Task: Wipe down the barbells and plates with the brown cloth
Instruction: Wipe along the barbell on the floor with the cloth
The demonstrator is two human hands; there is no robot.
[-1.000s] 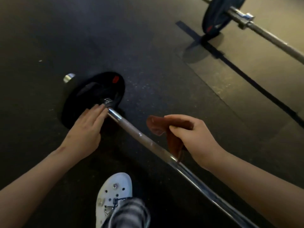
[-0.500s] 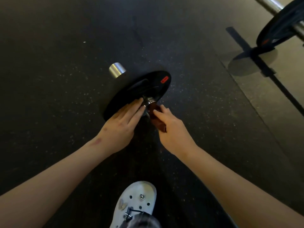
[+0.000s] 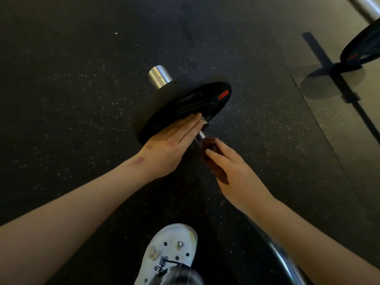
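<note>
A barbell lies on the dark rubber floor, its chrome sleeve end (image 3: pixel 160 77) sticking out past a black plate (image 3: pixel 195 103) with a small red label. My left hand (image 3: pixel 174 145) rests flat with straight fingers against the plate's near face by the hub. My right hand (image 3: pixel 232 171) pinches the brown cloth (image 3: pixel 213 161) around the bar's shaft just below the plate. The shaft (image 3: pixel 285 264) reappears under my right forearm at the lower right.
A second barbell's sleeve (image 3: pixel 364 7) and black plate (image 3: pixel 362 48) sit at the top right on a lighter floor panel. My white clog (image 3: pixel 170 249) stands at the bottom centre, close to the shaft.
My right hand brought the cloth up the shaft to just below the plate. My left hand slid flatter onto the plate face. The view shifted left and nearer.
</note>
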